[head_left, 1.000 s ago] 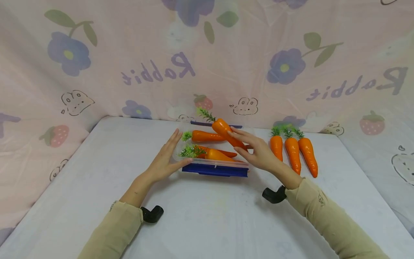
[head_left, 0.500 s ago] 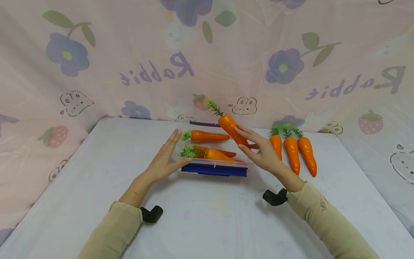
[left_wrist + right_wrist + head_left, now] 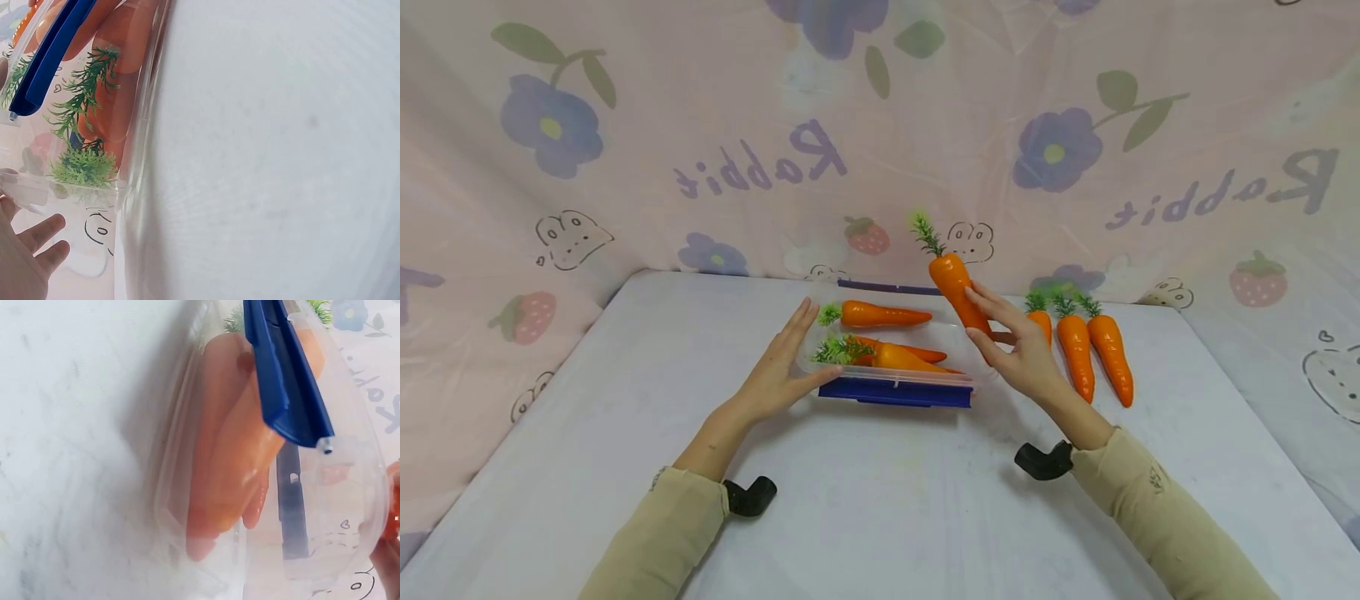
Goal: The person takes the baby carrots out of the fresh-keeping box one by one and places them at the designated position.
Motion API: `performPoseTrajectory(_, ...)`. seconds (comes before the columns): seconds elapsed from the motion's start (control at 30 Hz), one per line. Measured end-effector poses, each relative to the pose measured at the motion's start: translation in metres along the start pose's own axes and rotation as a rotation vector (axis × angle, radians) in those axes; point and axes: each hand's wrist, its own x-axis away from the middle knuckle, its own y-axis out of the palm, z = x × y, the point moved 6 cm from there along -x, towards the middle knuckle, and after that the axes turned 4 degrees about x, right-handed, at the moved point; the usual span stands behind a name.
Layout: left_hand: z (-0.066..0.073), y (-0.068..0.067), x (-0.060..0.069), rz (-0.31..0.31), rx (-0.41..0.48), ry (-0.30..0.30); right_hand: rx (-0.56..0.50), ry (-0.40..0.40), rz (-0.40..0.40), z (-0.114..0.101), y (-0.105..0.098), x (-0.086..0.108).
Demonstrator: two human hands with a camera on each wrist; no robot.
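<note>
A clear plastic container (image 3: 925,379) with blue latches lies in the middle of the table, and several orange toy carrots with green tops rest inside, one carrot (image 3: 883,314) along the back and others near the front. My left hand (image 3: 775,375) rests against its left end, fingers straight, thumb at the front rim. My right hand (image 3: 1026,354) holds another carrot (image 3: 953,283) between thumb and fingers, above the container's right end, leafy top tilted up and to the left. In the right wrist view only a bit of that hand (image 3: 390,565) shows at the right edge.
Three more carrots (image 3: 1076,354) lie side by side on the white table (image 3: 880,500), right of the container; my right hand partly covers the nearest. A patterned fabric curtain (image 3: 910,150) hangs behind the table. Black curved mounts (image 3: 751,497) sit at both wrists.
My right hand has moved the carrot to the right, away from the container's middle, and the carrot stands more upright. The left hand stays at the container's left end.
</note>
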Motion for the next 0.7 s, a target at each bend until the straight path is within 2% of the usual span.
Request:
performPoseTrajectory(0.17,-0.001,0.000,0.000,-0.002,0.004,-0.005,0.011,0.026,0.049,-0.005,-0.008,0.002)
performPoseTrajectory(0.4,-0.002,0.000,0.000,0.002,0.001,0.002,0.050,0.051,0.112,0.002,-0.019,0.006)
performPoseTrajectory(0.7,-0.001,0.000,0.000,0.000,0.005,0.004,0.022,0.087,0.130,-0.022,-0.033,0.012)
